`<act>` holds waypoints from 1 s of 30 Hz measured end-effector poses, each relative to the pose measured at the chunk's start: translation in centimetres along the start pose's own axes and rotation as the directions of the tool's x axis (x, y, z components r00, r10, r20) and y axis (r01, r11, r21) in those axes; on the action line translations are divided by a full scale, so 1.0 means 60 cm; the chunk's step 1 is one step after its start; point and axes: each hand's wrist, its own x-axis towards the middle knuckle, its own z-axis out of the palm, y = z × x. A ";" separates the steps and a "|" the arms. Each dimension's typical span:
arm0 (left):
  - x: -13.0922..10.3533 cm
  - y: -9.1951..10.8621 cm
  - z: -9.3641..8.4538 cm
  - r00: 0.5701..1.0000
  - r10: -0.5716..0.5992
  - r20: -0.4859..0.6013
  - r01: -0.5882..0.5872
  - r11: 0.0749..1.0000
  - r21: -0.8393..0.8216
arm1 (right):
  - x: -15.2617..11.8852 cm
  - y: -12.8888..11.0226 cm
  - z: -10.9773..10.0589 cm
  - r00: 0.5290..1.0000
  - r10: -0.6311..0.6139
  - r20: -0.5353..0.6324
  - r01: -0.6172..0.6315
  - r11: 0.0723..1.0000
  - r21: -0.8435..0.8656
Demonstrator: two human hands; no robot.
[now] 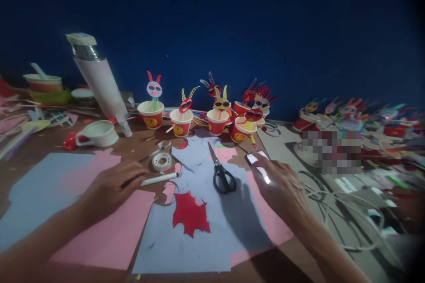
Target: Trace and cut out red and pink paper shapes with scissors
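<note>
My left hand (114, 183) rests over the pink paper (109, 239), fingers bent and a gap below the index finger. Beside its fingertips lies a white pen (161, 179), with no clear grip on it. My right hand (282, 183) is closed around a smartphone (254, 158) whose lit screen shows partly between the fingers. Between my hands, black-handled scissors (223, 177) lie on white paper (186, 258), blades pointing away. Nearer to me is a jagged red paper cutout (191, 214). A roll of clear tape (162, 162) sits behind the pen.
Several red paper cups (151, 117) with paper animal faces on sticks line the back by the blue wall (212, 17). A white mug (99, 133) and a tall wrapped cylinder (99, 82) stand left. Looped cables (348, 194) and more decorated cups are at right.
</note>
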 end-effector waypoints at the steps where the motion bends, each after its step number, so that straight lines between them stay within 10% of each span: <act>1: 0.000 0.000 -0.001 1.000 -0.016 -0.012 0.016 1.000 -0.010 | -0.010 0.015 0.000 0.999 0.019 -0.044 -0.019 1.000 -0.003; 9: -0.001 -0.007 -0.003 1.000 -0.009 0.008 0.010 1.000 -0.023 | -0.104 0.056 0.045 0.994 0.037 -0.102 -0.043 0.997 -0.056; 19: -0.001 -0.016 -0.012 0.999 -0.048 -0.015 0.048 0.999 0.018 | -0.096 0.059 0.033 0.991 0.033 -0.132 -0.034 0.999 -0.006; 30: 0.011 -0.039 -0.040 0.982 -0.148 -0.117 0.160 0.982 0.102 | -0.024 -0.103 0.035 0.928 -0.330 -0.173 0.368 0.885 0.285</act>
